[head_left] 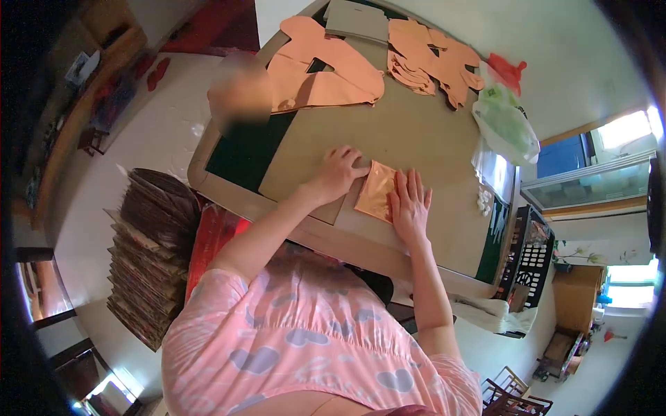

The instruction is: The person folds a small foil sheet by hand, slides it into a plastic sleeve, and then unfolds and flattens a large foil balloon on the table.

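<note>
A shiny orange rectangular piece (377, 193), looking like foil or glossy paper, lies flat near the front of the table. My left hand (338, 175) rests at its left side, the fingers loosely bent and the thumb stretched out to the piece's edge. Along its right edge lies my right hand (412, 206), flat, with fingers extended over the border. Beneath both is a large tan board (444, 149). Whether anything lies under my left fingers is hidden.
Matte orange cut-out shapes (326, 66) lie at the back left, more stacked orange cut-outs (437, 59) at the back right. Grey sheets (356, 22) sit between them. Plastic bags (503, 118) line the right edge, above a black crate (534, 249). A tall brown stack (149, 256) stands left.
</note>
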Motion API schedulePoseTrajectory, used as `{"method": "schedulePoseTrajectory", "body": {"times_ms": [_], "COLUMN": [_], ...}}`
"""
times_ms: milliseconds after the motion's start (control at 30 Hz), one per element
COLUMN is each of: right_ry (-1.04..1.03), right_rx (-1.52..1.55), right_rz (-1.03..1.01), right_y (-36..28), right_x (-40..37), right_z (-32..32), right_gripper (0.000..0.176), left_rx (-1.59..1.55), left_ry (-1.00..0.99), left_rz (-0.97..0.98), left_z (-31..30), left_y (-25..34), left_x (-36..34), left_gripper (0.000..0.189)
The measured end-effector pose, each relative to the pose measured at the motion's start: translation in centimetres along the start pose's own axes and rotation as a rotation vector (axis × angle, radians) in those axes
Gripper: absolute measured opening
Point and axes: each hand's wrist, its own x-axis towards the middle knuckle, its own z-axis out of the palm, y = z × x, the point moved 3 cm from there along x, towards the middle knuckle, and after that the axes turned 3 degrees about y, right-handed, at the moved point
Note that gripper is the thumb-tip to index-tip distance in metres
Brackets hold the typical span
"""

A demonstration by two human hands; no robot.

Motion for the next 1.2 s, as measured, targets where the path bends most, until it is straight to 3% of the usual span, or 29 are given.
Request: {"method": "schedulePoseTrajectory", "body": {"times_ms": [167, 367, 467, 567, 667, 767, 867, 967, 1067, 1200], "right_ry": [-0.011, -0.010, -0.015, -0.011, -0.015, -0.023, -0.032, -0.010, -0.011, -0.002], "right_rx": [0.004, 0.013, -0.001, 0.033, 0.043, 0.040, 0.019, -0.006, 0.005, 0.019], "right_rz": [0.010, 0.010, 0.009, 0.019, 0.020, 0.024, 0.027, 0.007, 0.013, 0.013], "right_y": [0.1, -0.1, -0.3, -0.3, -0.4, -0.4, -0.3, -0.2, -0.1, 0.0], "right_x": [0.0, -0.1, 0.1, 0.0, 0.1, 0.2, 0.0, -0.1, 0.0, -0.1], "right_z": [0.1, -0.1, -0.1, -0.1, -0.3, -0.3, -0.2, -0.1, 0.0, 0.1], "right_gripper": [0.051, 0.050, 0.049, 0.050, 0.049, 0.049, 0.049, 0.048, 0.048, 0.050], "left_rx": [-0.053, -0.055, -0.289, -0.477, -0.339, -0.293, -0.596, -0.581, -0.682, -0.625], "left_ry": [-0.095, 0.006, 0.151, 0.134, 0.206, 0.067, -0.016, -0.058, 0.050, 0.073], "left_rz": [0.014, 0.085, 0.026, -0.259, -0.306, -0.410, -0.726, -0.746, -0.727, -0.657], "left_z": [0.1, 0.1, 0.4, 0.5, -1.6, -0.7, -0.2, 1.6, 5.9, 3.8], "left_y": [-0.3, 0.7, -0.5, -1.6, -0.3, 0.6, 2.3, 2.4, 0.5, 0.6], "left_x": [0.8, 0.6, 0.3, 0.2, 0.7, 1.8, 2.3, 2.8, 2.5, 2.2], "left_gripper": [0.026, 0.021, 0.015, 0.009, 0.010, 0.017, 0.034, 0.046, 0.040, 0.037]}}
